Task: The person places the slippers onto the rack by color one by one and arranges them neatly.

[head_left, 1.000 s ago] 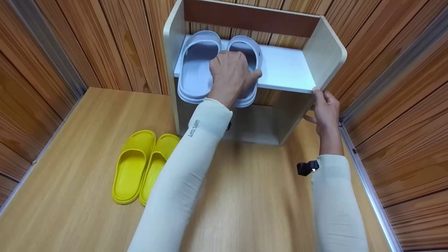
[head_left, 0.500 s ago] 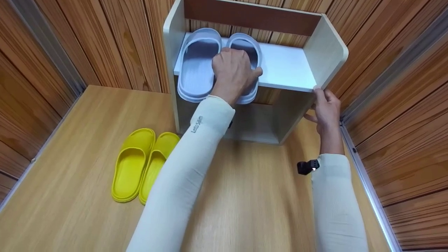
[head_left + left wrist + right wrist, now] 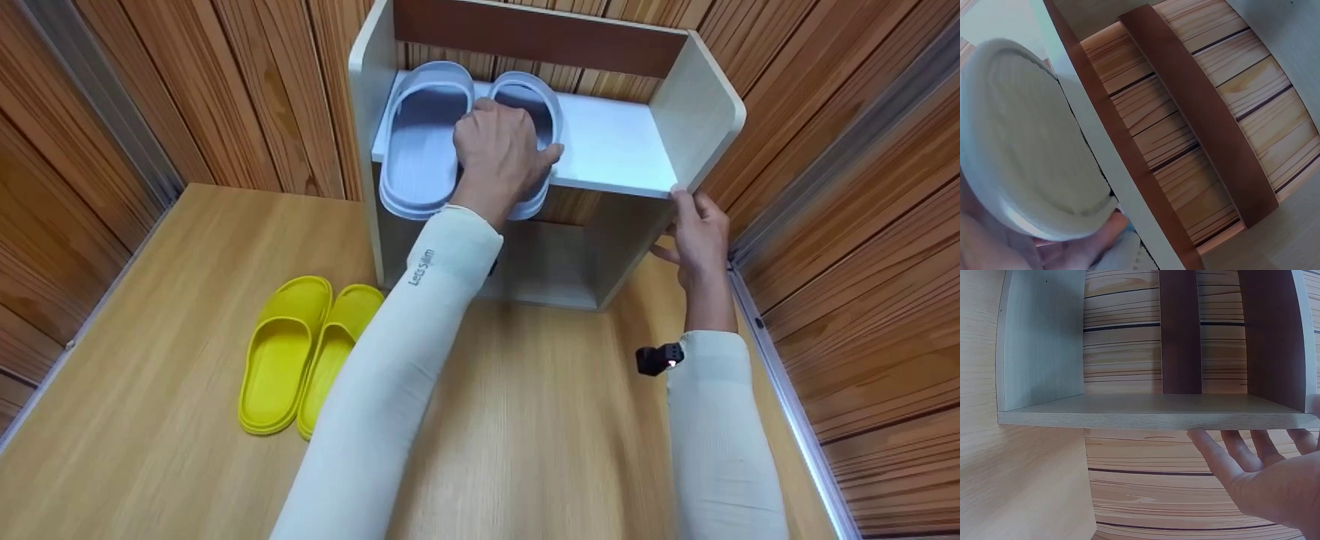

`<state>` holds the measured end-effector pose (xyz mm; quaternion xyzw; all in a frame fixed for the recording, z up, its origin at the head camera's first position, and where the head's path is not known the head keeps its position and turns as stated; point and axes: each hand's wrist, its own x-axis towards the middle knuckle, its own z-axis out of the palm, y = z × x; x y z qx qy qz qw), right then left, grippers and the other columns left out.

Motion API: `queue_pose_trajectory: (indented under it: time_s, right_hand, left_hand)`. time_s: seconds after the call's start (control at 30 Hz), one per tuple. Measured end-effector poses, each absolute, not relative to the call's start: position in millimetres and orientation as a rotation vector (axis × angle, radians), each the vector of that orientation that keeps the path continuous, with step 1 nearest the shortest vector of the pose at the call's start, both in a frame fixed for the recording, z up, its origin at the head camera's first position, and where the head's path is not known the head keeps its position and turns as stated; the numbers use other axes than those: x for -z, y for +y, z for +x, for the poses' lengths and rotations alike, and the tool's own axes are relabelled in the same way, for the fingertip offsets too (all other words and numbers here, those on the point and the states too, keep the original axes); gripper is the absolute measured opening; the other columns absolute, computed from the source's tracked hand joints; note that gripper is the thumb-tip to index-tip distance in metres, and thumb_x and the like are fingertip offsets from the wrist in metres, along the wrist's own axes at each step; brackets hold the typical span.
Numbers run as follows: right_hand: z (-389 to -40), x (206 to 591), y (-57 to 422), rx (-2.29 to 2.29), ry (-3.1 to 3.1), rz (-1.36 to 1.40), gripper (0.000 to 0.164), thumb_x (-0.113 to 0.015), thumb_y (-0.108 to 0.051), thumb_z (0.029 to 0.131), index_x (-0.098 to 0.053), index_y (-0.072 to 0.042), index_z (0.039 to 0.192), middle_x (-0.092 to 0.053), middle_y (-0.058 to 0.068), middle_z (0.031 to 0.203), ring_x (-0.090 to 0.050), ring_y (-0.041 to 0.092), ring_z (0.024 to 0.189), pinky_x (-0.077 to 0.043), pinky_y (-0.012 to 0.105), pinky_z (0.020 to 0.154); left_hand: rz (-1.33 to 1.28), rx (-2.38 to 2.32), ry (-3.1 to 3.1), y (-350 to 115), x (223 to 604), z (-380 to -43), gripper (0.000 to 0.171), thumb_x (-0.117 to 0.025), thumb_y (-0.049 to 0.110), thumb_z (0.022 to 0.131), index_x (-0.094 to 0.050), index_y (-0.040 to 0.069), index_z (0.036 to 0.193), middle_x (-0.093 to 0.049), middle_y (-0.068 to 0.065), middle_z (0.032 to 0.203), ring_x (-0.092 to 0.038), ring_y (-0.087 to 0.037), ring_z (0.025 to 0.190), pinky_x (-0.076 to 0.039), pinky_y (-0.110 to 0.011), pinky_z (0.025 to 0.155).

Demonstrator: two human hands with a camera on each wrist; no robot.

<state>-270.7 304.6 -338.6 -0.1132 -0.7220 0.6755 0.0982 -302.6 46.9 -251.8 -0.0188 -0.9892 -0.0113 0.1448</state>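
Note:
A pair of pale lavender slippers rests on the rack's white upper shelf, heels overhanging its front edge. My left hand (image 3: 499,154) is over the right slipper (image 3: 536,199), gripping it, with the thumb along its outer side and the fingers in the gap beside the left slipper (image 3: 424,161). In the left wrist view, a slipper's pale sole (image 3: 1044,135) fills the left side, with part of the hand below it. My right hand (image 3: 701,229) holds the shoe rack's right side panel (image 3: 1145,419), thumb near the shelf corner and fingers at the panel's outer side.
Yellow slippers (image 3: 277,360) stand on the wood-look floor left of the rack, partly hidden by my left sleeve (image 3: 390,367). A brown crossbar (image 3: 540,37) spans the rack's back. Wood-panelled walls (image 3: 862,225) stand close behind and at both sides.
The right slipper's heel has shifted slightly back toward the shelf, together with my left hand. My right hand stays where it was on the rack. The last half second shows almost no motion.

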Motion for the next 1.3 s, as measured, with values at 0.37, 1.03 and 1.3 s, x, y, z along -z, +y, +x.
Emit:
queue_pose_trajectory:
  time_s: [0.37,1.03,1.3]
  right_hand:
    - [-270.0,336.1,306.3,-2.017,-2.137,-0.375,0.038,-0.054,-0.046,0.103,-0.059,-0.019,0.128,-0.043,0.01,0.144,-0.046,0.038,0.135,-0.041,0.06,0.106]
    - [-268.3,338.1,303.1,-2.011,-2.14,-0.374,0.036,-0.055,-0.048,0.102,-0.06,-0.019,0.122,-0.045,0.009,0.139,-0.045,0.039,0.136,-0.04,0.061,0.106]
    - [-269.0,337.7,300.4,-2.019,-2.153,-0.385,0.039,-0.055,-0.048,0.102,-0.057,-0.018,0.126,-0.043,0.011,0.142,-0.044,0.038,0.138,-0.041,0.058,0.106]
  left_hand:
    - [-0.118,0.056,-2.788,49.6,242.1,-291.4,0.087,-0.05,0.074,0.091,-0.06,-0.005,0.127,-0.063,-0.012,0.107,-0.063,-0.023,0.087,-0.053,-0.028,0.069]
    - [-0.339,0.232,-2.724,8.1,223.2,-254.2,0.092,-0.036,0.077,0.094,-0.017,0.02,0.164,-0.006,-0.017,0.169,-0.001,-0.039,0.154,-0.003,-0.063,0.119]
    - [-0.395,0.242,-2.684,-16.5,235.1,-237.8,0.091,-0.035,0.078,0.094,-0.02,0.022,0.164,-0.009,-0.016,0.169,-0.002,-0.038,0.154,-0.004,-0.064,0.119]
